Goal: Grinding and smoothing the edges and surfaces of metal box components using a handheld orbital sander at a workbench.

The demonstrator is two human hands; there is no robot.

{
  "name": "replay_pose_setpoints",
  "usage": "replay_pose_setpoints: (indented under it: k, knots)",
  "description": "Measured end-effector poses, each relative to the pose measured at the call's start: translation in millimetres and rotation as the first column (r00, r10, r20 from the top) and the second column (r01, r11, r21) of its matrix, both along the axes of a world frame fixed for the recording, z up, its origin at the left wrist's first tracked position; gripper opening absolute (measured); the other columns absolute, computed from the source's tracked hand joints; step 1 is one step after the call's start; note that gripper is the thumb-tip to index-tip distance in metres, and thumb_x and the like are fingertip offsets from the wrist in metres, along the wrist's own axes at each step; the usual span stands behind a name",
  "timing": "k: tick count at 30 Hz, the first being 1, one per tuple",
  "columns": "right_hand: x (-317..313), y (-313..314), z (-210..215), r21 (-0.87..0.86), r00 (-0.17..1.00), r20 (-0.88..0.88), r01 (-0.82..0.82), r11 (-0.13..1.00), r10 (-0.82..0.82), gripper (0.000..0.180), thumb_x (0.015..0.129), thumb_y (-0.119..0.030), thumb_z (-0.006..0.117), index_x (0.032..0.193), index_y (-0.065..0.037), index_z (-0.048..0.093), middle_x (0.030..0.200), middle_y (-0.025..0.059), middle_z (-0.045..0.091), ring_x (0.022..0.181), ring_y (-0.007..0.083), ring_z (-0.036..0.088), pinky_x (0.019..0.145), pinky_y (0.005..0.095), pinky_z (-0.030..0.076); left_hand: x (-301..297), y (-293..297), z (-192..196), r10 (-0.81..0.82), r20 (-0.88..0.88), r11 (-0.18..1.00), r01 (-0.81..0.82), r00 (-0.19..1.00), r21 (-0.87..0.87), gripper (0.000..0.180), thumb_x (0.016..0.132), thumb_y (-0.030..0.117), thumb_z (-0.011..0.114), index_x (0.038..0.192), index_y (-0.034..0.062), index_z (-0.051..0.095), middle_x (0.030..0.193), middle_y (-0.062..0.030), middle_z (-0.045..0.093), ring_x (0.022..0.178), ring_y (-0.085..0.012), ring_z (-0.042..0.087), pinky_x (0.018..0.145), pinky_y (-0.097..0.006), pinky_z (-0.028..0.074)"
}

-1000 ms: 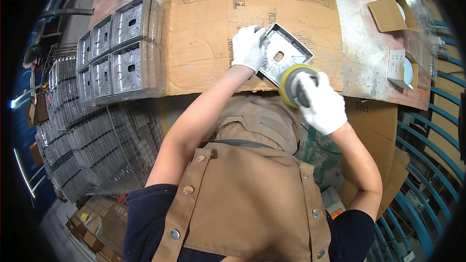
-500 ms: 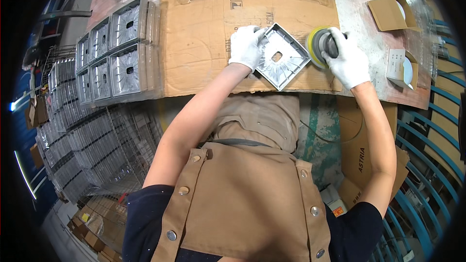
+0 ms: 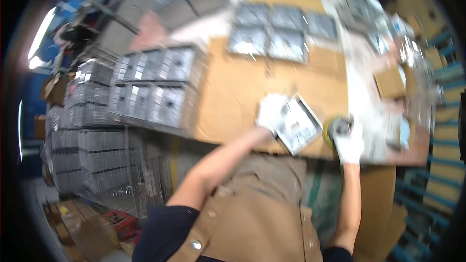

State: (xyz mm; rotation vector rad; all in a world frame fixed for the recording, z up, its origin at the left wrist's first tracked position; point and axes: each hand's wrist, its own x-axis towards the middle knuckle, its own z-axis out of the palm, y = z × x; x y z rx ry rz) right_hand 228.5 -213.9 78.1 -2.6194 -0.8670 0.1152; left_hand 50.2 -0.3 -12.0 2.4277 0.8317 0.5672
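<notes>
In the blurred head view, my white-gloved left hand (image 3: pixel 273 113) grips the left edge of a square metal housing (image 3: pixel 300 127). The shallow silver housing lies turned cornerwise near the front edge of the cardboard, its hollow side up. Just right of it, my gloved right hand (image 3: pixel 350 146) is wrapped round a round palm sander (image 3: pixel 337 130), a dark tool with a yellow-green pad rim. The sander stands close to the housing's right corner; whether they touch cannot be made out. The right fingers are partly smeared by motion.
A cardboard sheet (image 3: pixel 228 102) covers the table's middle. Several similar housings (image 3: pixel 268 43) lie at its far side, with a block of them (image 3: pixel 165 99) at left. Small open boxes with discs (image 3: pixel 390 83) stand at right. Wrapped stacks (image 3: pixel 99 140) fill the left floor.
The view has tilted up and swung, so the table appears lower and more housings show at the far side. Both hands keep hold of the housing and sander.
</notes>
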Motion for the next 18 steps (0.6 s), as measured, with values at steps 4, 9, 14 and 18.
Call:
replay_pose_setpoints:
  k: [4, 9, 14, 18]
  knots:
    - [4.9, -22.2, -35.6, 0.042, 0.990, 0.105, 0.093, 0.995, -0.097, 0.087, 0.072, -0.035, 0.085, 0.145, -0.008, 0.046, 0.130, 0.0206, 0.058, 0.116, 0.0408, 0.061, 0.095, 0.0484, 0.053, -11.4, -21.4, 13.8, -0.039, 0.048, 0.988, 0.046, 0.998, -0.148, 0.040, 0.085, 0.028, 0.069, 0.121, 0.0099, 0.068, 0.116, -0.0189, 0.068, 0.107, -0.0384, 0.064, 0.092, -0.049, 0.051]
    - [-9.4, -11.5, -11.2, -0.033, 0.993, 0.010, 0.119, 0.992, -0.119, 0.082, 0.071, -0.031, 0.085, 0.140, -0.009, 0.046, 0.128, 0.0190, 0.057, 0.112, 0.0416, 0.064, 0.094, 0.0497, 0.053, -43.7, -43.8, 30.4, -0.198, 0.102, 0.970, 0.180, 0.975, 0.160, 0.045, 0.086, 0.027, 0.071, 0.128, 0.0102, 0.062, 0.129, -0.0140, 0.060, 0.122, -0.0336, 0.055, 0.100, -0.046, 0.043]
    - [-3.8, 0.2, -11.4, -0.051, 0.992, 0.016, 0.126, 0.991, -0.125, 0.079, 0.074, -0.030, 0.083, 0.140, -0.009, 0.045, 0.131, 0.0184, 0.055, 0.110, 0.0419, 0.065, 0.093, 0.0495, 0.053, -59.6, -60.8, 14.6, -0.540, 0.216, 0.841, 0.526, 0.813, 0.123, 0.042, 0.083, 0.031, 0.076, 0.117, 0.0091, 0.065, 0.123, -0.0139, 0.064, 0.123, -0.0340, 0.055, 0.101, -0.047, 0.043]
    - [-9.5, 10.9, -7.5, -0.052, 0.987, 0.017, 0.162, 0.985, -0.162, 0.076, 0.075, -0.029, 0.082, 0.139, -0.010, 0.044, 0.134, 0.0168, 0.054, 0.112, 0.0403, 0.065, 0.094, 0.0483, 0.053, -63.7, -65.8, 5.9, -0.642, 0.092, 0.766, 0.630, 0.761, 0.126, 0.045, 0.081, 0.041, 0.078, 0.111, 0.0087, 0.066, 0.118, -0.0141, 0.065, 0.119, -0.0352, 0.058, 0.107, -0.049, 0.042]
